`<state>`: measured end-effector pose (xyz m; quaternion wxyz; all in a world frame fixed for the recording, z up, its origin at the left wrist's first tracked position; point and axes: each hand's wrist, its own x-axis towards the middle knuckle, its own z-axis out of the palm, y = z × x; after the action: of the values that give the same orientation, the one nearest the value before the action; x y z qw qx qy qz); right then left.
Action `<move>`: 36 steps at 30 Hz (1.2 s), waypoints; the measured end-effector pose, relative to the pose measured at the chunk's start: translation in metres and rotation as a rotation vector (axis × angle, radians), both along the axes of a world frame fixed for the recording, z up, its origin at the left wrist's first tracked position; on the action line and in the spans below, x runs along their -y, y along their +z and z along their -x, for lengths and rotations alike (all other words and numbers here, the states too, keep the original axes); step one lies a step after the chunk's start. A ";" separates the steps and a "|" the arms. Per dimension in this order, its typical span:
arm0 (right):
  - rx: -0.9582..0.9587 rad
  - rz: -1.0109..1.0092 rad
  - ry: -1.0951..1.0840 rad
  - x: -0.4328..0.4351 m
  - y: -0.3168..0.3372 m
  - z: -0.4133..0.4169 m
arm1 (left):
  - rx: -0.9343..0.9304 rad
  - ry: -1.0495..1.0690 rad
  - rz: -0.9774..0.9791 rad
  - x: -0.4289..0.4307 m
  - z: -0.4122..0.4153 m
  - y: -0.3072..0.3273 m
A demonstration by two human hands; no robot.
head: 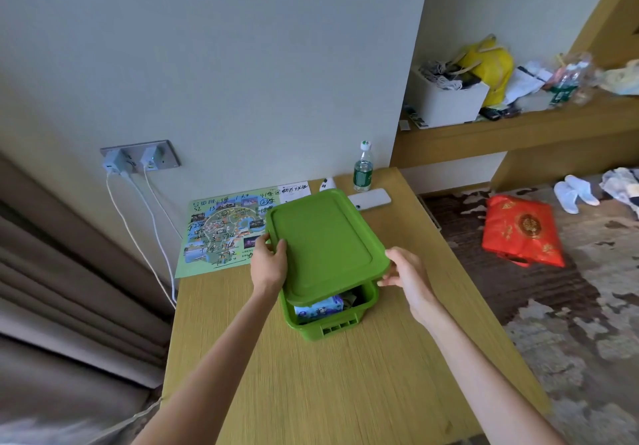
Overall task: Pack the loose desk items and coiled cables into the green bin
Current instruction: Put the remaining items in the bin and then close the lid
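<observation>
Lid over the bin, both hands on it.

I see the green bin (333, 325) sitting mid-desk (345, 386), and the green lid (325, 244) is held tilted above it, covering the far part and leaving the near end open. My left hand (269, 261) grips the lid's left edge, thumb on top. My right hand (403, 272) holds the near right corner, fingers curled under the rim. Inside the bin, at the open end, a blue patterned tissue pack (318, 308) shows, with something dark beside it that I can't make out. Behind the bin a map sheet (214, 233) lies flat, a water bottle (363, 168) stands by the wall, and a white device (370, 199) lies just beside the lid's far corner.
</observation>
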<state>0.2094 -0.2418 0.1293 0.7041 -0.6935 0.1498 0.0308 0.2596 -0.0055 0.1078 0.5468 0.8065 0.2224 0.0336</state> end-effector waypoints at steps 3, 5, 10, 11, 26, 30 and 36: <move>0.042 0.450 0.123 0.003 -0.024 0.001 | -0.010 -0.015 -0.165 -0.004 0.001 -0.011; 0.088 0.787 0.160 0.004 -0.038 0.003 | -0.005 -0.030 -0.251 -0.003 0.004 -0.019; 0.190 1.202 0.244 0.002 -0.053 0.008 | 0.033 -0.009 -0.447 0.005 0.010 -0.031; 0.192 1.226 0.252 0.002 -0.055 0.010 | 0.039 -0.018 -0.484 0.004 0.011 -0.034; 0.120 0.569 0.154 -0.011 -0.086 0.016 | 0.086 -0.023 -0.341 -0.001 0.024 -0.063; 0.086 0.527 0.153 -0.008 -0.079 0.006 | 0.062 -0.009 -0.325 0.002 0.021 -0.062; 0.067 0.705 0.169 -0.026 -0.070 -0.020 | 0.081 -0.069 -0.458 -0.009 0.005 -0.058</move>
<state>0.2294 -0.2156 0.0595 0.4210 -0.9042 0.0704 0.0126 0.2542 0.0037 0.0493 0.3588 0.9146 0.1592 0.0967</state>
